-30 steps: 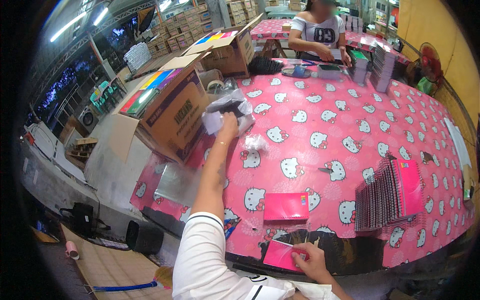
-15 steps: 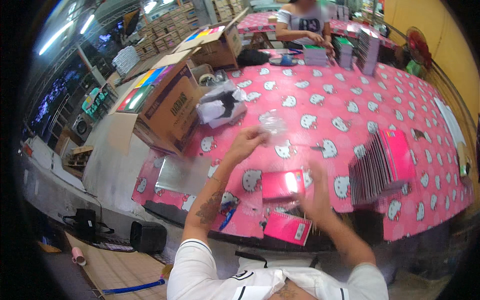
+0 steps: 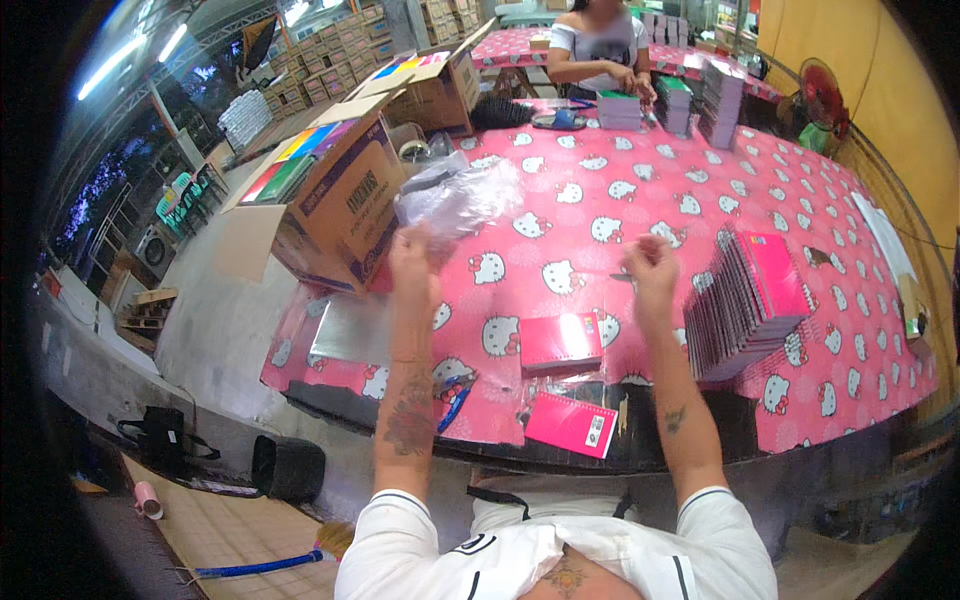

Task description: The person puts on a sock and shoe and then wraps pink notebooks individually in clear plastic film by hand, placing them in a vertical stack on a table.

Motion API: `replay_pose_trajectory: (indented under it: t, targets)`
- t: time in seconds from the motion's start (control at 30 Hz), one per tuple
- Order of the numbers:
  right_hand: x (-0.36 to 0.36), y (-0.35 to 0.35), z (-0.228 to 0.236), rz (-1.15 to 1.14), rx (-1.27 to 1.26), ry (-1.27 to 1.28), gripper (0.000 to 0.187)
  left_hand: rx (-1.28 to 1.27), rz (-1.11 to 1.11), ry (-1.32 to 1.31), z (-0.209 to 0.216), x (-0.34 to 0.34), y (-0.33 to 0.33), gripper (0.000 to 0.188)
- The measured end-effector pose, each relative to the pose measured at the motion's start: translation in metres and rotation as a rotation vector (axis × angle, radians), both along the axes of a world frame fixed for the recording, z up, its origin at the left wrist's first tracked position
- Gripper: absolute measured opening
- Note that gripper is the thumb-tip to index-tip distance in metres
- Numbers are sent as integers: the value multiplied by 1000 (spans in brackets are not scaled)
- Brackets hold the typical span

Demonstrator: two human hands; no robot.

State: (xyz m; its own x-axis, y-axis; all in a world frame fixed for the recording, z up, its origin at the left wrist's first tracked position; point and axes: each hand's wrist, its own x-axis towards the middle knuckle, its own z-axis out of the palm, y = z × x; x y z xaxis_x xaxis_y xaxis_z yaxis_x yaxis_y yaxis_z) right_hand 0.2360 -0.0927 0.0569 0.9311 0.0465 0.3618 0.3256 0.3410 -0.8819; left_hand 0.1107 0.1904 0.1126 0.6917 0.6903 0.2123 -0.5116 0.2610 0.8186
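Observation:
My left hand (image 3: 412, 265), smeared by motion, is beside a heap of crumpled see-through plastic (image 3: 470, 195); whether it touches the plastic is unclear. Curled inward over the table, the fingers of my right hand (image 3: 654, 268) are pinched together at a thin dark object (image 3: 622, 277), whose kind I cannot make out. Between my forearms lies a shiny pink spiral notebook (image 3: 560, 342). Nearer to me, a second pink notebook (image 3: 571, 424) rests at the table edge on plastic, a pale label on its cover. To the right stands a stack of pink spiral notebooks (image 3: 745, 300).
An open carton (image 3: 335, 215) of colourful notebooks borders the table's left side. Flat see-through sheets (image 3: 348, 330) and a blue-handled tool (image 3: 455, 405) lie near my left forearm. Across the table, a person (image 3: 603, 60) handles green-topped notebook stacks (image 3: 620, 110). A red fan (image 3: 822, 92) stands far right.
My left hand has moved left, and the plastic it held is now at the heap by the carton. My right hand has risen from the nearer notebook to the thin dark object.

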Motion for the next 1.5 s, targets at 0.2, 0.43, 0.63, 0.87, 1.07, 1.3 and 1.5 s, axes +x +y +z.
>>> replay_pose_trajectory:
  t: [0.2, 0.43, 0.63, 0.87, 1.07, 1.3, 1.5]
  targets:
    - [-34, 74, 40, 603, -71, -101, 32, 511, -256, 41, 12, 15, -96, 30]
    - [-25, 62, 52, 663, 454, 256, 20, 1326, 313, 443, -13, 12, -32, 44]
    - [14, 50, 7, 411, 366, 272, 18, 715, -87, 139, 8, 3, -12, 22]
    - [10, 48, 45, 461, 591, 500, 25, 18, -219, -195, 17, -9, 12, 14]
    - [50, 15, 4, 403, 598, 337, 25, -227, -307, -527, 27, -13, 37, 6]
    - [-37, 44, 29, -427, -428, -255, 98, 715, 239, -113, 24, -12, -16, 10]
    - [-106, 69, 56, -82, -726, -560, 40, 382, -120, -148, 51, -7, -91, 19]
